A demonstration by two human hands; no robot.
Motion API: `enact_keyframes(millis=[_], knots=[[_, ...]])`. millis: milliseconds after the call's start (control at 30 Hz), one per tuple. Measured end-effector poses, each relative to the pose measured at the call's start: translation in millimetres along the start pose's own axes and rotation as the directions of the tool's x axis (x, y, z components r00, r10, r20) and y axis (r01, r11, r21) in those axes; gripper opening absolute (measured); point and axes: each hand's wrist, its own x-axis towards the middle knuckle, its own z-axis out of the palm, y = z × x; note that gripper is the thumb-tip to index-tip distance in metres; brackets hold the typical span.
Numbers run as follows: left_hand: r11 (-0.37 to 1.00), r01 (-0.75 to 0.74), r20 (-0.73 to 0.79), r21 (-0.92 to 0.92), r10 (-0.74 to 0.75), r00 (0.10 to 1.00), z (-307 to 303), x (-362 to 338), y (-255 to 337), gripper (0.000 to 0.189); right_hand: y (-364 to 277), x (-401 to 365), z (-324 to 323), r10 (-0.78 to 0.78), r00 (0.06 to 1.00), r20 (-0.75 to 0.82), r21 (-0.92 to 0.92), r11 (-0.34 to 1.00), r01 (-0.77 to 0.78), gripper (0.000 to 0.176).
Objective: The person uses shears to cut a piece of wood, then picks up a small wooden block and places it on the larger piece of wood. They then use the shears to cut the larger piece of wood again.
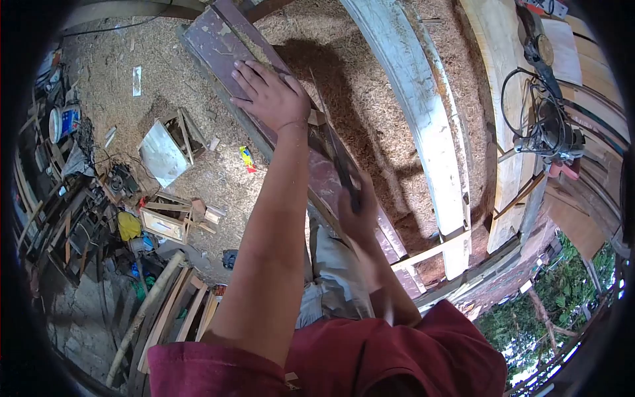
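My left hand (274,99) lies flat, fingers spread, on a worn purple-brown board (215,43). In my right hand (358,215) is the dark handle of a handsaw (343,171), fingers wrapped around it. The thin blade points away from me, along the board's right side, a short way right of my left hand. A small pale block of wood (317,118) shows between my left wrist and the blade. My left forearm covers part of the board.
Right of the board stand a long whitish plank (410,86) and a pale wood slab (493,59). A corded power tool (559,135) lies at the far right. Sawdust covers the ground (99,73). Scrap wood (165,221) and a leaning pole (145,314) are on the left.
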Motion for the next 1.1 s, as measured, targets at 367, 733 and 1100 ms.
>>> enact_keyframes(millis=[367, 733, 1100], knots=[[1.0, -0.001, 0.061, 0.011, 0.0, 0.998, -7, 2, 2, 0.083, -20, 11, -8, 0.101, 0.994, 0.04, 0.033, 0.994, -0.102, 0.034], [1.0, 0.018, 0.072, 0.009, -0.018, 0.997, -8, 3, 3, 0.078, -31, 4, -11, 0.106, 0.993, 0.045, -0.078, 0.992, -0.102, 0.038], [0.999, -0.016, 0.085, 0.029, 0.014, 0.996, 0, 3, -1, 0.079, -47, 16, -4, 0.074, 0.997, 0.009, -0.058, 0.996, -0.073, 0.039]])
